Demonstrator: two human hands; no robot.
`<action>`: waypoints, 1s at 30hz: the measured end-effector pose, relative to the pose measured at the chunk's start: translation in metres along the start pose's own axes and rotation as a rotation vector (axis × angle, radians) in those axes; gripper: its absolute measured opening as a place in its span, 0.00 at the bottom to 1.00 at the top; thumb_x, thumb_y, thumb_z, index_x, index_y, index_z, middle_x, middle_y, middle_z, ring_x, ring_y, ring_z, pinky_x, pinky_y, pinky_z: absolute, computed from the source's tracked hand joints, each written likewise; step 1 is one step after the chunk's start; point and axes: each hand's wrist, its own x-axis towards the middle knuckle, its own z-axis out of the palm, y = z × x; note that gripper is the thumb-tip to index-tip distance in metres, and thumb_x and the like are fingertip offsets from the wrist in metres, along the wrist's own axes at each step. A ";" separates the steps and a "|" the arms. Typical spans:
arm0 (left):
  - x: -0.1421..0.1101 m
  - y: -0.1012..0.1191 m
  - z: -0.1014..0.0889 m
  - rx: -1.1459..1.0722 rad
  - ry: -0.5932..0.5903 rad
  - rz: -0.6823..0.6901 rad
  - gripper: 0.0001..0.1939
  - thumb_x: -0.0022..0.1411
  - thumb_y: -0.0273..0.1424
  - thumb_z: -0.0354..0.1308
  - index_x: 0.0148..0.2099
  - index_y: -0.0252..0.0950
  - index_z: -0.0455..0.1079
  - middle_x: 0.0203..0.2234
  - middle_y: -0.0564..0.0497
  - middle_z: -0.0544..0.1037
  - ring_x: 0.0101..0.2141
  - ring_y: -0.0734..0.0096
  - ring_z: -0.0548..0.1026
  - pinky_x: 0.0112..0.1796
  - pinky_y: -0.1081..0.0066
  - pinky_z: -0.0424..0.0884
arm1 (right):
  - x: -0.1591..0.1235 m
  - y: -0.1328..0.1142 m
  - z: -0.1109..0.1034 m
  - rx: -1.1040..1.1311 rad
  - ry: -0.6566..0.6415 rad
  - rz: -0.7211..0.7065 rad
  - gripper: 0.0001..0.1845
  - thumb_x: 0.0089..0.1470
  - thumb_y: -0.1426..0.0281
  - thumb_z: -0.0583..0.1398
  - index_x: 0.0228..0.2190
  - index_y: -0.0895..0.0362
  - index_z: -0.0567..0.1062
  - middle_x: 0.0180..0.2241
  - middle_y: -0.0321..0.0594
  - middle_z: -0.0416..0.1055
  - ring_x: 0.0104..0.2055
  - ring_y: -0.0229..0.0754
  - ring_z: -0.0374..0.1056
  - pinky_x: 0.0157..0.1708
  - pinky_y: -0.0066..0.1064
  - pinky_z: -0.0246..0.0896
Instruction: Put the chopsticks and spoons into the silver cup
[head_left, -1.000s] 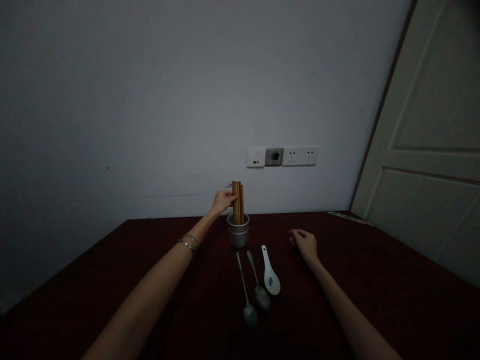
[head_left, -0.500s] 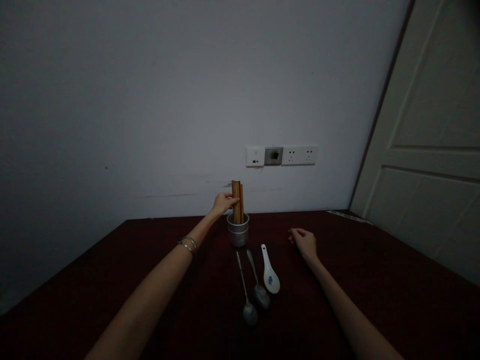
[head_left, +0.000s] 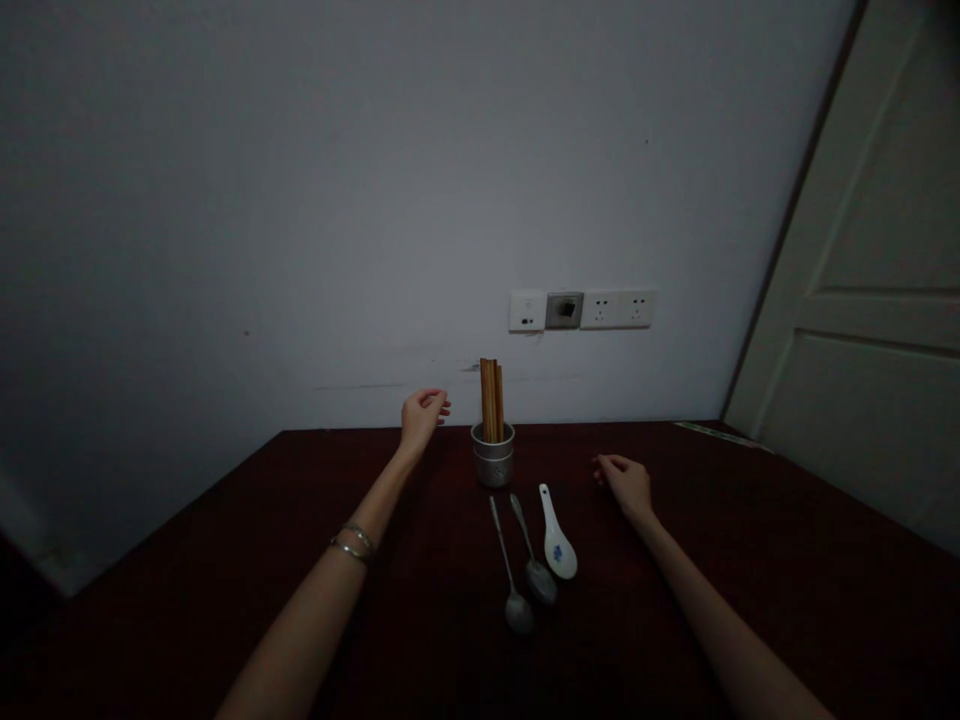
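A bundle of wooden chopsticks (head_left: 491, 400) stands upright in a silver metal cup (head_left: 493, 465). To the left of them is my left hand (head_left: 422, 415), empty, its fingers loosely bent and apart, touching neither the chopsticks nor the cup. My right hand (head_left: 626, 485) rests on the table to the right, loosely curled with its fingers somewhat apart and nothing visible in it. Between my arms, in front of the cup, lie a long-handled metal spoon (head_left: 517, 612), a second metal spoon (head_left: 540, 582) and a white ceramic soup spoon (head_left: 560, 553) with a blue mark.
The dark red table (head_left: 420, 620) reaches back to a grey wall (head_left: 375, 200) with sockets and a switch plate (head_left: 565, 310). A pale door (head_left: 877, 330) stands at the right. A thin flat strip (head_left: 720, 436) lies near the table's far right edge.
My left hand has let go of the chopsticks and moved away to the left. The chopsticks stay in the cup. My right hand keeps its place; the whole view has shifted slightly.
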 end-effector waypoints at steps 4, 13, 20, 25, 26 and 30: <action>-0.016 -0.033 -0.024 0.005 -0.019 -0.199 0.13 0.50 0.38 0.57 0.33 0.32 0.66 0.22 0.49 0.75 0.20 0.76 0.72 0.19 0.77 0.66 | 0.000 0.000 0.000 -0.010 0.000 -0.001 0.19 0.41 0.59 0.56 0.23 0.62 0.76 0.16 0.42 0.70 0.18 0.40 0.65 0.19 0.27 0.56; -0.029 -0.098 -0.059 0.036 0.024 -0.354 0.09 0.53 0.34 0.53 0.34 0.33 0.66 0.21 0.51 0.73 0.17 0.77 0.70 0.18 0.78 0.65 | 0.000 0.000 0.000 -0.063 -0.028 0.018 0.18 0.41 0.60 0.56 0.24 0.62 0.76 0.17 0.42 0.71 0.20 0.41 0.66 0.21 0.28 0.58; -0.028 -0.109 -0.065 0.039 0.007 -0.276 0.09 0.52 0.34 0.53 0.33 0.32 0.65 0.17 0.53 0.71 0.15 0.76 0.69 0.17 0.77 0.65 | 0.003 0.006 0.001 -0.042 -0.036 0.005 0.18 0.41 0.60 0.56 0.25 0.62 0.77 0.17 0.41 0.71 0.19 0.39 0.65 0.21 0.27 0.58; -0.029 -0.111 -0.065 0.047 -0.002 -0.252 0.11 0.51 0.35 0.54 0.33 0.31 0.65 0.15 0.54 0.71 0.15 0.76 0.68 0.17 0.77 0.65 | 0.004 0.000 0.001 0.103 -0.102 0.044 0.17 0.40 0.60 0.58 0.23 0.63 0.75 0.17 0.41 0.71 0.18 0.36 0.64 0.19 0.25 0.58; -0.029 -0.111 -0.065 0.052 -0.002 -0.246 0.11 0.51 0.35 0.54 0.33 0.31 0.65 0.15 0.54 0.70 0.14 0.76 0.68 0.17 0.77 0.64 | 0.004 -0.007 -0.001 0.125 -0.128 0.074 0.16 0.39 0.61 0.59 0.23 0.63 0.75 0.17 0.41 0.71 0.17 0.35 0.64 0.18 0.25 0.58; -0.029 -0.112 -0.065 0.048 -0.009 -0.221 0.12 0.51 0.34 0.53 0.34 0.30 0.65 0.15 0.54 0.70 0.14 0.76 0.68 0.16 0.77 0.64 | 0.004 -0.052 -0.007 0.160 -0.185 0.130 0.11 0.39 0.66 0.61 0.23 0.63 0.74 0.18 0.40 0.71 0.17 0.33 0.64 0.17 0.23 0.58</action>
